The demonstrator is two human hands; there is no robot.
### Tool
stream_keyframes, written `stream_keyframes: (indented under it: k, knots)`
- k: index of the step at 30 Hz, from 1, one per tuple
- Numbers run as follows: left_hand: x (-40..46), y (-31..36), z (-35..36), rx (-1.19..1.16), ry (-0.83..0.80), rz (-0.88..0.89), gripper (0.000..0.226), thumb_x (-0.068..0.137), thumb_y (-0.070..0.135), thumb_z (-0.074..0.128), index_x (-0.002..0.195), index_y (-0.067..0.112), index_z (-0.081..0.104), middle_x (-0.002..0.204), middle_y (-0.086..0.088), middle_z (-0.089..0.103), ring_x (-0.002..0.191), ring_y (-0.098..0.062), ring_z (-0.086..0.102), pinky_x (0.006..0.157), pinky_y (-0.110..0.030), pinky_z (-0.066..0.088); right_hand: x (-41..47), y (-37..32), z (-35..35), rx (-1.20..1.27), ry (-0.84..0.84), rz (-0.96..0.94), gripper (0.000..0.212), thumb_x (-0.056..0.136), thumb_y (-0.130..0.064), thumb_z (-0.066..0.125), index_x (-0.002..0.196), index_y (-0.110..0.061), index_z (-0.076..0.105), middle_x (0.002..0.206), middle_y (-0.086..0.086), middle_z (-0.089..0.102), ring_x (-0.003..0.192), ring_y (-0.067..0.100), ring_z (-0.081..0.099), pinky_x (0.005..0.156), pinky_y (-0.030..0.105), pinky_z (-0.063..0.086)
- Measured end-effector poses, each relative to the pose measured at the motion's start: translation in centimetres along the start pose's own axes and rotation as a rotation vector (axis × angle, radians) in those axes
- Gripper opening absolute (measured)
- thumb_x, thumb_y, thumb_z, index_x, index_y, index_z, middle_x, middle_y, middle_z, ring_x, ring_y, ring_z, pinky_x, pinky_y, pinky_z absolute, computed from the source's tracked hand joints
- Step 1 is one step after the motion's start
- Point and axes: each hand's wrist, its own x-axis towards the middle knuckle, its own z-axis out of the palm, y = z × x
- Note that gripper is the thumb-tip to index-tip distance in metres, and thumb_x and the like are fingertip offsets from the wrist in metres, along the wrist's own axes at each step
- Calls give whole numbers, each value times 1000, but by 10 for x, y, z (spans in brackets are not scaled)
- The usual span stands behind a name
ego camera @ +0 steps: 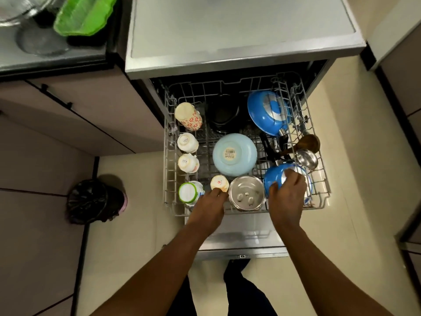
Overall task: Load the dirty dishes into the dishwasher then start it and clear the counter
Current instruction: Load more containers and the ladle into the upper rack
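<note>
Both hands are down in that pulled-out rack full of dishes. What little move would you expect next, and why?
Probably the right hand settles the blue pan it holds into the rack's front right corner, then lets go. The pan looks tilted against the wires rather than seated, while the left hand touches the small cream cup beside the steel pot, seemingly steadying it.

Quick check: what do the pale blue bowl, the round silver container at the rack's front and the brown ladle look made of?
Pale blue bowl: matte, opaque, probably plastic or melamine. Silver container: mirror sheen, likely stainless steel. Brown ladle: warm brown, looks wooden.
</note>
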Motion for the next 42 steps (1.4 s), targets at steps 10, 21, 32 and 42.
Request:
stream_keyframes:
  k: [10,21,32,42]
  knots:
    - [-91,-118,-66,6,114,-130,41,71,8,64,111,16,61,116,-9,58,100,-33,58,75,-42,51,-75,-124,41,17,-86,-252,42,73,6,69,112,3,53,105,24,52,97,43,51,81,49,47]
    - [-180,-292,-190,96,303,-385,36,92,14,46,128,16,49,130,-4,44,117,-27,44,94,-37,41,-92,-329,114,89,-176,-522,36,77,2,66,110,-1,54,106,23,53,95,43,55,79,47,49]
    - [-197,-411,-277,106,497,-585,38,98,23,43,136,22,44,137,0,39,121,-21,41,100,-38,40,-86,-495,174,227,-318,-779,27,86,-4,62,111,-8,54,106,10,53,85,29,61,71,43,55]
    - [-140,-537,-393,138,643,-820,35,96,28,47,131,21,49,132,0,45,119,-22,46,95,-37,43,-3,-687,242,450,-316,-1035,25,82,6,62,103,-7,58,101,10,56,82,31,62,69,39,54]
